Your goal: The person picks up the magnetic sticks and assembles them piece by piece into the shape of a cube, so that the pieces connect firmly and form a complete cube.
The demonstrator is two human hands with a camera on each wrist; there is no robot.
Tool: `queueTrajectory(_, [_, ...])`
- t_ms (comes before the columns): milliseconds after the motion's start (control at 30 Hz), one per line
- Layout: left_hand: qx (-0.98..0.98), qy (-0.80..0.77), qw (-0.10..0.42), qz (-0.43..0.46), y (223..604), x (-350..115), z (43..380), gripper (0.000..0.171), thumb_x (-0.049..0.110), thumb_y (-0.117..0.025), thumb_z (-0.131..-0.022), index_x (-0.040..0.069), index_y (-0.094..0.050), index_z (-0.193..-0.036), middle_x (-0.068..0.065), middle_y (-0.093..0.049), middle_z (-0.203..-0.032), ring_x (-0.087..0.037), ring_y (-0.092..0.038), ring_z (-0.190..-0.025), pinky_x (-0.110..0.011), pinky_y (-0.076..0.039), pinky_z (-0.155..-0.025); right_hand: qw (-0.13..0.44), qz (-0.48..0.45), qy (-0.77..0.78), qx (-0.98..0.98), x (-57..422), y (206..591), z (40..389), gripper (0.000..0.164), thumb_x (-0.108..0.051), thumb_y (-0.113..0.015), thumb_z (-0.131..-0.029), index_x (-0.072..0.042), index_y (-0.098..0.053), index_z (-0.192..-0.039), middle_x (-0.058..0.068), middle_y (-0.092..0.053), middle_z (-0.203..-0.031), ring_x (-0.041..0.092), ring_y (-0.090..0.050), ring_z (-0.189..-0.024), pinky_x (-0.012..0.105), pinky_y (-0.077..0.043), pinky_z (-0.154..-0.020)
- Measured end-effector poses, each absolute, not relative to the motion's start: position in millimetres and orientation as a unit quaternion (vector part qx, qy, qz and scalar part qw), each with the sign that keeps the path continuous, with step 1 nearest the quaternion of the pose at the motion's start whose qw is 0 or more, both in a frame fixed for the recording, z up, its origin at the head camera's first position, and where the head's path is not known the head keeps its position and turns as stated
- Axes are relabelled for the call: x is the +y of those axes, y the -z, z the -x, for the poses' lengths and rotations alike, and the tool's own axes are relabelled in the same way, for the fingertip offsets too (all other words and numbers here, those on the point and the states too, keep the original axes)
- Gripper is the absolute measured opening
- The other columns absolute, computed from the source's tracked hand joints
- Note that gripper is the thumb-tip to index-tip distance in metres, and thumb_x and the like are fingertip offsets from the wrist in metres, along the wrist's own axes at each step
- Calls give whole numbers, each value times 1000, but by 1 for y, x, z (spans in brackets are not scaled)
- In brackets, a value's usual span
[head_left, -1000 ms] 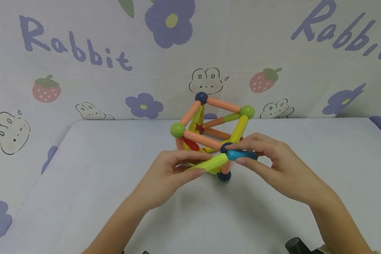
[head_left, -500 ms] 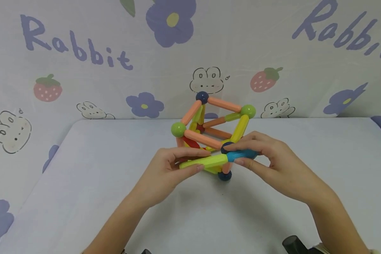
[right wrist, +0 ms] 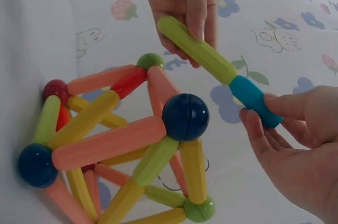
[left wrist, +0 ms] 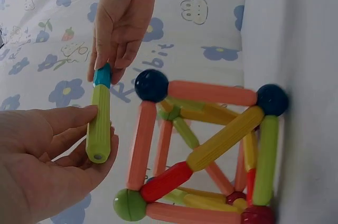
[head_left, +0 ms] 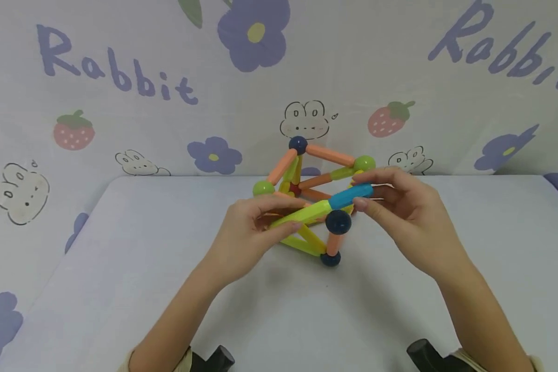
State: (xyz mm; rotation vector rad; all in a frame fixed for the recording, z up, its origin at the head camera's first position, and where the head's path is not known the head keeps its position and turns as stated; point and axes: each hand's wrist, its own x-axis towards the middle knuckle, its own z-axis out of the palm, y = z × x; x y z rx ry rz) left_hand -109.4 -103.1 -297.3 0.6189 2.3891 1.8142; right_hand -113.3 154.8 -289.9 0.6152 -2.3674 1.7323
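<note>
My left hand (head_left: 246, 237) pinches a yellow-green magnetic rod (head_left: 302, 214) between thumb and fingers. Joined end to end with it is a shorter blue rod (right wrist: 255, 100), whose far end my right hand (head_left: 411, 217) pinches. The pair slants up to the right in the head view, overlapping the near top edge of a cube-like frame of magnetic rods and balls. A navy ball (head_left: 338, 222) at the frame's near top corner shows just below the joint. In the left wrist view, the rods stand apart from the frame (left wrist: 211, 93), beside its navy corner ball (left wrist: 151, 85).
The frame rests on a white-covered table (head_left: 158, 232), with salmon rods along its edges, yellow, green and red diagonals, and green, navy and red balls. A printed cloth (head_left: 144, 46) hangs behind. Black wrist devices (head_left: 218, 357) show at the bottom edge.
Both hands have raised the joined rods from in front of the navy corner ball to above it, tilting the blue end upward. The right index finger has come off that ball.
</note>
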Motion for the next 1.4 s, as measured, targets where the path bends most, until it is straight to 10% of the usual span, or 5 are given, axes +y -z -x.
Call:
queueTrajectory(733, [805, -567, -19, -174, 299, -97, 164, 29, 2, -74, -97, 0, -75, -126, -14, -77, -118, -26, -76, -100, -24, -60, -76, 120, -104, -616, -772, 135, 295, 159, 32, -1, -63, -104, 7, -56, -134, 9, -66, -127, 3, -72, -100, 15, -56, -94])
queueTrajectory(1400, [797, -590, -56, -120, 315, -111, 173, 30, 7, -74, -98, -1, -74, -127, -15, -73, -129, -29, -61, -127, -47, -51, -112, 132, -82, -574, -804, 143, 306, 171, 32, -9, -61, -107, 4, -65, -137, 15, -70, -127, -5, -70, -97, 15, -53, -99])
